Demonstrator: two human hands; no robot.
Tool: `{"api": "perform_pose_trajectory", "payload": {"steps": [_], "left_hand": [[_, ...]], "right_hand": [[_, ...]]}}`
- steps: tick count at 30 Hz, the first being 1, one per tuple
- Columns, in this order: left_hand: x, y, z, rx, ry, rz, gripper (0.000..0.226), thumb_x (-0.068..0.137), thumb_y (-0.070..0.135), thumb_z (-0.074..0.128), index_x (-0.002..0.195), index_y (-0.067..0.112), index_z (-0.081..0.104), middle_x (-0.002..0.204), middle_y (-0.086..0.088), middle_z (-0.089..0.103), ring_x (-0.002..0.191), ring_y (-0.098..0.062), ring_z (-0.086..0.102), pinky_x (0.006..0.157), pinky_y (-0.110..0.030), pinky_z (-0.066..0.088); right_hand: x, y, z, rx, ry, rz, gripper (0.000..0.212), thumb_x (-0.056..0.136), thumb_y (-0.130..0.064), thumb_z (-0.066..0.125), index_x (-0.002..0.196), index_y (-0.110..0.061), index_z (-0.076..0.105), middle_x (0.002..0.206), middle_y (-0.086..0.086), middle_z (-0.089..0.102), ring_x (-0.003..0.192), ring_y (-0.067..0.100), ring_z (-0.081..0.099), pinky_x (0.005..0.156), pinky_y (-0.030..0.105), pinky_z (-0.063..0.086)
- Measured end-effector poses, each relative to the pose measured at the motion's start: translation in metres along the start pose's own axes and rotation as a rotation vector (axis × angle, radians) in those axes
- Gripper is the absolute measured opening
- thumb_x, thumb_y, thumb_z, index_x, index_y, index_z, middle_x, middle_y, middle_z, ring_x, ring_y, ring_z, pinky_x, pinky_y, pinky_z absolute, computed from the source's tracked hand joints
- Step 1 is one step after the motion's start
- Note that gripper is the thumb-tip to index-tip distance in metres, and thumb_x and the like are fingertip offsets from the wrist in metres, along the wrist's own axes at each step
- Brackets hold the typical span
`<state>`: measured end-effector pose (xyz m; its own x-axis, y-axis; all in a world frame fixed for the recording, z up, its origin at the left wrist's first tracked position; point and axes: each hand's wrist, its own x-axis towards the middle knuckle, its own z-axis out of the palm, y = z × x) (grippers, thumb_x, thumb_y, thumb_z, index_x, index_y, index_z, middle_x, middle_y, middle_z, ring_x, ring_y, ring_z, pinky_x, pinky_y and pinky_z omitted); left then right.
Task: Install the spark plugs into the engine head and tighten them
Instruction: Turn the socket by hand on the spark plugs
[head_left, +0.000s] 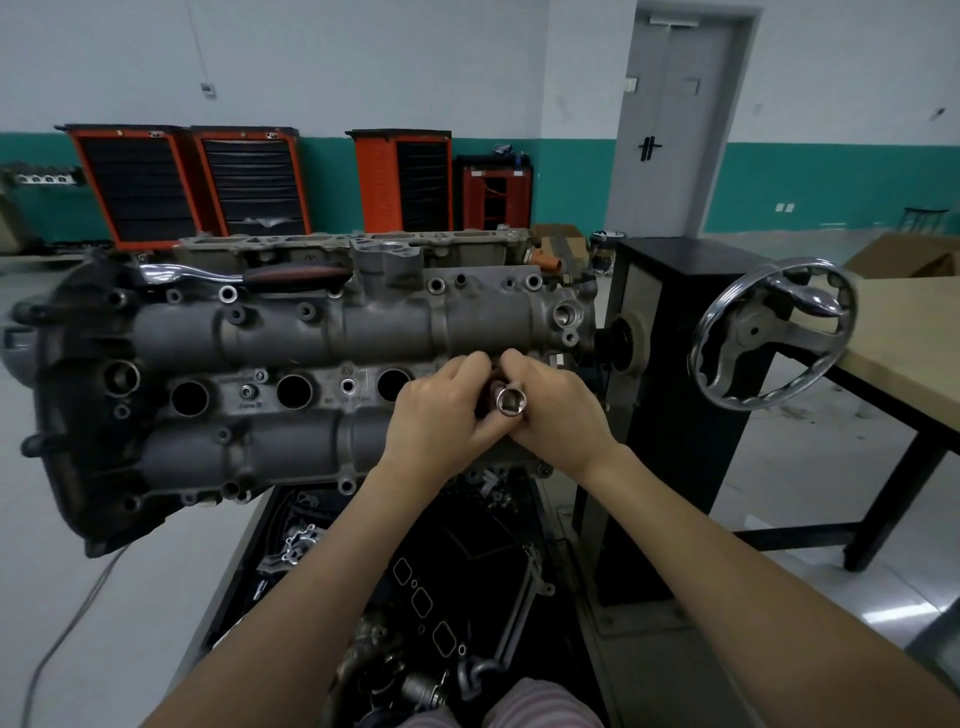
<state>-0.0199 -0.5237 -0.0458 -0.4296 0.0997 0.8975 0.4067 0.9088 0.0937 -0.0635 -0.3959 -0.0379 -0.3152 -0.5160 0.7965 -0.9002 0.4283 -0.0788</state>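
Hands met over the engine head (311, 332): my left hand (441, 410) and right hand (558, 410) both curled around a chrome socket (511, 401), its open end facing me. Just left of them I saw three open plug wells (293, 391); beyond lay a ratchet (244, 274).
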Motion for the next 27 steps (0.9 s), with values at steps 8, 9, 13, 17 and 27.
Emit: {"api": "perform_pose_trajectory", "payload": {"steps": [8,9,13,17,27], "left_hand": [[0.002,-0.007,-0.001,-0.088,-0.018,0.069,0.034,0.081,0.028,0.051,0.056,0.006,0.044,0.046,-0.005,0.046,0.037,-0.021,0.041,0.044,-0.017,0.024],[0.004,-0.008,-0.003,-0.072,-0.026,0.095,0.032,0.079,0.028,0.051,0.057,0.006,0.045,0.047,-0.005,0.047,0.037,-0.021,0.042,0.045,-0.017,0.023],[0.015,-0.013,-0.006,0.005,-0.066,0.209,0.026,0.075,0.027,0.050,0.057,0.007,0.046,0.050,-0.003,0.048,0.039,-0.020,0.040,0.043,-0.019,0.023],[0.014,-0.014,-0.005,0.045,-0.049,0.220,0.028,0.075,0.029,0.052,0.057,0.009,0.043,0.050,-0.002,0.046,0.040,-0.018,0.039,0.044,-0.020,0.021],[0.011,-0.011,-0.006,-0.044,-0.116,0.183,0.028,0.080,0.024,0.047,0.061,0.003,0.049,0.052,-0.009,0.049,0.039,-0.027,0.044,0.043,-0.022,0.029]], "right_hand": [[-0.002,0.002,0.002,0.046,-0.034,0.067,0.026,0.072,-0.009,0.065,0.094,0.000,0.054,0.075,0.010,0.064,0.060,0.031,0.061,0.045,0.032,0.045],[-0.002,0.001,0.002,0.050,-0.043,0.052,0.030,0.071,-0.008,0.065,0.098,0.000,0.055,0.078,0.010,0.065,0.061,0.032,0.061,0.046,0.031,0.045],[0.000,0.001,0.000,0.007,-0.058,0.028,0.024,0.070,-0.003,0.064,0.091,0.004,0.056,0.076,0.015,0.062,0.059,0.038,0.058,0.045,0.034,0.044],[0.000,0.001,0.002,-0.025,-0.020,0.024,0.020,0.067,0.003,0.069,0.077,0.006,0.052,0.063,0.016,0.056,0.049,0.037,0.052,0.040,0.033,0.041],[0.000,0.001,0.002,-0.015,0.019,0.045,0.019,0.070,-0.007,0.067,0.080,0.002,0.053,0.064,0.010,0.058,0.051,0.032,0.055,0.042,0.028,0.036]]}}
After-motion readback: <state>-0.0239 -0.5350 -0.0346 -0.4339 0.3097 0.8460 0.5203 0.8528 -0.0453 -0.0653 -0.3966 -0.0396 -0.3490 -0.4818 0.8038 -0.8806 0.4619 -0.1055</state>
